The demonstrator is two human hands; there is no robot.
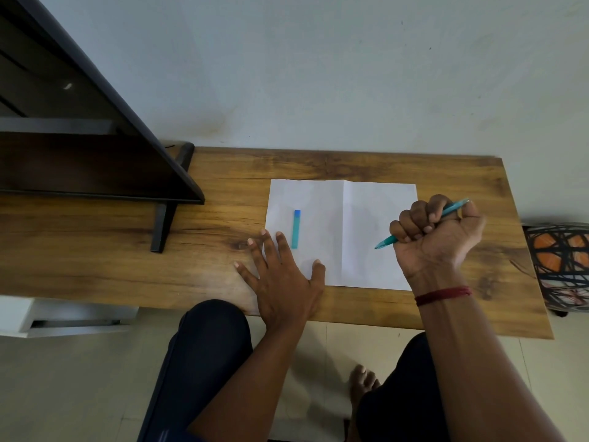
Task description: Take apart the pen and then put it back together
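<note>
A teal pen body (pixel 386 242) is gripped in my right hand (pixel 439 234), fist closed round it, tip pointing down-left just over the right half of a white sheet of paper (pixel 350 218). The pen's rear end sticks out past my thumb at the upper right. The teal cap (pixel 296 229) with a blue end lies by itself on the left half of the sheet. My left hand (pixel 280 275) rests flat, fingers spread, on the sheet's lower left corner and the wooden table (pixel 127 266), just left of the cap and not touching it.
A dark monitor on a black stand (pixel 162 224) fills the table's left rear. The wall runs behind the table. A patterned stool (pixel 561 266) stands off the right edge. My knees and a bare foot are below the front edge.
</note>
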